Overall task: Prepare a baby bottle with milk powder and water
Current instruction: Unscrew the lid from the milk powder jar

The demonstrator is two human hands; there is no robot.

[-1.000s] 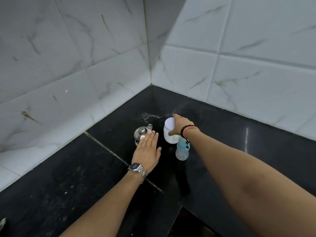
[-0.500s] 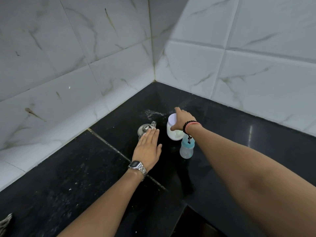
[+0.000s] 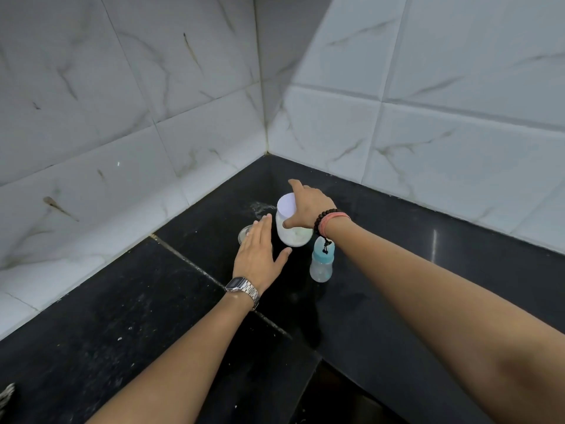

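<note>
A clear jar of white milk powder (image 3: 294,235) with a white lid (image 3: 286,204) is tilted off the black counter (image 3: 397,270), and my right hand (image 3: 305,203) grips it from above, thumb on its side. To its right stands a baby bottle (image 3: 321,264) with a blue collar. My left hand (image 3: 258,254), fingers straight and together, hovers flat just left of the jar and hides most of a small steel kettle (image 3: 243,234).
The counter runs into a corner of white marble-look tiled walls (image 3: 183,133). A grout seam (image 3: 214,280) crosses the counter under my left wrist. The counter's inner edge drops away at the bottom middle (image 3: 321,359). A small grey object (image 3: 6,393) peeks in at the bottom left.
My right hand has tipped the powder jar and lifted it slightly toward me. My left hand has moved forward over the kettle, closer to the jar.
</note>
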